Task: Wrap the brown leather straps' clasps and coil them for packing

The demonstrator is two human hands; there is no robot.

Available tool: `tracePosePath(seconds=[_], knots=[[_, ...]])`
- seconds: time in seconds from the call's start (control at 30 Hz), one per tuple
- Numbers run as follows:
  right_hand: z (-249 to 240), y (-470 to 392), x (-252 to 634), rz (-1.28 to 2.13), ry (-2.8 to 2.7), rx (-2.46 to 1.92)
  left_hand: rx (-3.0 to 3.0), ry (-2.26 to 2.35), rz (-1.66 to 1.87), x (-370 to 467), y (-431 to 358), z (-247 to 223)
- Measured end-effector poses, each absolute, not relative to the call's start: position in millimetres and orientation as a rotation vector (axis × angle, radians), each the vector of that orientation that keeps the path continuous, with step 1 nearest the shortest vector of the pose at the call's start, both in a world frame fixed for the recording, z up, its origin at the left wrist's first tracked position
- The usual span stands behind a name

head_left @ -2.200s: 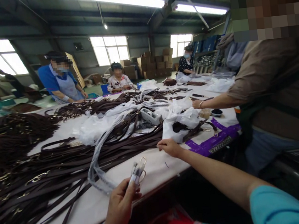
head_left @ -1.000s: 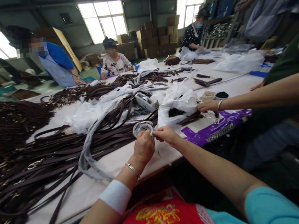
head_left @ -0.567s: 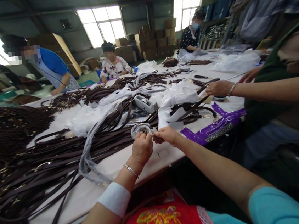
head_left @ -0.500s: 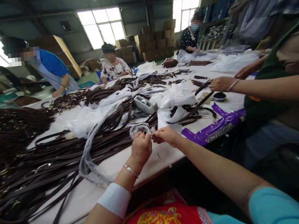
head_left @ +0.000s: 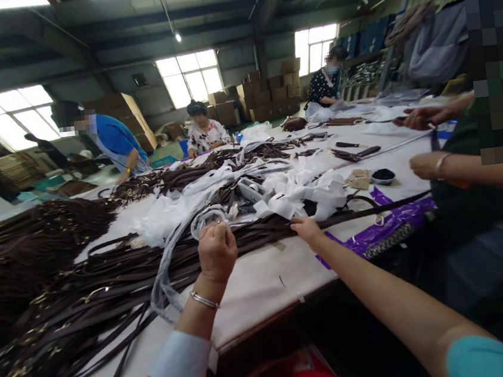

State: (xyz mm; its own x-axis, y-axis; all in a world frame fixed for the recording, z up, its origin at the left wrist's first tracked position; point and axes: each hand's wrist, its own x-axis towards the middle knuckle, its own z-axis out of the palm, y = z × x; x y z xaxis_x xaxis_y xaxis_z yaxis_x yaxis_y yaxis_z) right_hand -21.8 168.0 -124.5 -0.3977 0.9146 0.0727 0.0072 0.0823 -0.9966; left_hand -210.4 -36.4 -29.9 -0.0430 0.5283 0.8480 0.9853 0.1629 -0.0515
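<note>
My left hand (head_left: 217, 251) is closed at the near side of a coiled clear plastic strip (head_left: 198, 221); the fingertips face away, and what they grip is hidden. Further right, my right hand (head_left: 306, 230) has its fingers pressed together at the lower edge of crumpled white wrapping (head_left: 310, 191); what is between them is too small to name. Long dark brown straps (head_left: 164, 254) with metal clips run beneath and left of my hands. A grey tape dispenser (head_left: 253, 189) lies between the plastic strip and the white wrapping.
A thick pile of brown straps (head_left: 38, 253) covers the table's left. Purple tape (head_left: 360, 243) lines the near right edge, with a small bowl of dark stuff (head_left: 382, 176) behind it. A person's hands hold a strap at the right; other people work across the table.
My hands have moved apart, the left one leftward and the right one rightward. The person at the right has drawn their hands back to the right. The view has tilted up.
</note>
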Motion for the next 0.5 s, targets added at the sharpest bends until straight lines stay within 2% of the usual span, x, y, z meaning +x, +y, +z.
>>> tracePosePath(seconds=[0.17,0.33,0.5], knots=[[-101.4,164.6,-25.7,1.044,-1.713,-0.875,-1.446,-1.636,-0.793,-214.0,-46.8,-21.2],[-69.8,161.3,-53.1,0.414,-2.482,-0.441,-1.461,-1.627,-0.798,-202.3,-49.1,-22.5],[-76.7,180.3,-58.5,0.249,-2.734,-0.743,-1.388,-1.619,-0.766,-218.8,-61.3,-14.9]])
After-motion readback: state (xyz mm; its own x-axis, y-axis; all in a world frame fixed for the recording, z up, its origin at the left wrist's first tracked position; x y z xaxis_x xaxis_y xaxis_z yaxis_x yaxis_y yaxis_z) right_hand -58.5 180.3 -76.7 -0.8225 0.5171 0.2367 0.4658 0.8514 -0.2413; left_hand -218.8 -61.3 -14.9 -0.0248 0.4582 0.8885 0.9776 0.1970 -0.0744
